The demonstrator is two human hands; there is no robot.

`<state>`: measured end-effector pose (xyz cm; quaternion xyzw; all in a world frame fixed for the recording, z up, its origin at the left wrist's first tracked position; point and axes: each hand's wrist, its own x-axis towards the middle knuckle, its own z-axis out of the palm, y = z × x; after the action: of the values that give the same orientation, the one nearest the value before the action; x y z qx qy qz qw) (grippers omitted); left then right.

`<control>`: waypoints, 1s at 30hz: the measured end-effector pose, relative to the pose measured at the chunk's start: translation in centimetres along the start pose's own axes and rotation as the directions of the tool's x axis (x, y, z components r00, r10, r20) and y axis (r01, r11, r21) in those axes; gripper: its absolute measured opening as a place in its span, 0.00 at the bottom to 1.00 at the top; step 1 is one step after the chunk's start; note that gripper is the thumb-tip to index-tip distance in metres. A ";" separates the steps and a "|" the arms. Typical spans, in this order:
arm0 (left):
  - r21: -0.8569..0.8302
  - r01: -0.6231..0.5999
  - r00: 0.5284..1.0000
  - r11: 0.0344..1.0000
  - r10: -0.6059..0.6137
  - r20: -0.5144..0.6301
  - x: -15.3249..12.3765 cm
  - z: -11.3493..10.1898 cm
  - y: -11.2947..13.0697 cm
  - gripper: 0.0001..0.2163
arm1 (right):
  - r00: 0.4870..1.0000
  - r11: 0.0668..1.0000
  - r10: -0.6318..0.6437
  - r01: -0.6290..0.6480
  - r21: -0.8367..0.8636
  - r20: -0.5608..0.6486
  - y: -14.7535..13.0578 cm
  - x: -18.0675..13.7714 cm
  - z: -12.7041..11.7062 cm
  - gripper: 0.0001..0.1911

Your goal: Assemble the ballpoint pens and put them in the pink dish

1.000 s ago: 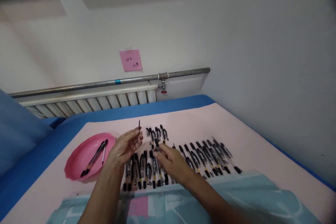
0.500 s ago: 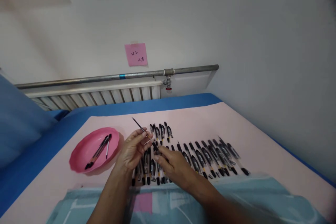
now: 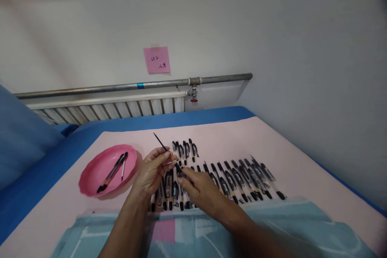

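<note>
Pinched between the thumb and fingers of my left hand is a thin dark pen refill, its long end slanting up and to the left. My right hand is closed on a black pen part, which lines up with the refill's lower end. Whether the two pieces touch is too small to tell. Both hands are over rows of black pens and pen parts laid on the pink sheet. Some of these are hidden behind my hands and wrists.
A pink scalloped bowl at left holds black pens and a white stick-like piece. A smaller group of pen pieces lies farther back. Light-blue cloth covers the near edge. A radiator and pipe line the wall.
Both hands keep nearly the same pose and hold the same pieces. The camera view has shifted very slightly.
</note>
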<state>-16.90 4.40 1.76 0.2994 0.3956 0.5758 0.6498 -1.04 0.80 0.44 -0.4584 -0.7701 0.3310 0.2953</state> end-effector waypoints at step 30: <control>0.998 0.045 0.986 0.043 0.158 -0.051 6.2 0.6 -3.5 0.03 | 0.946 0.990 0.073 -0.031 0.138 -0.315 1.0 0.4 -2.6 0.12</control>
<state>-14.45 10.00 -1.92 0.6374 0.7177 0.1879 0.2083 1.27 2.13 1.24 -0.5056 -0.6764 0.3100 0.4368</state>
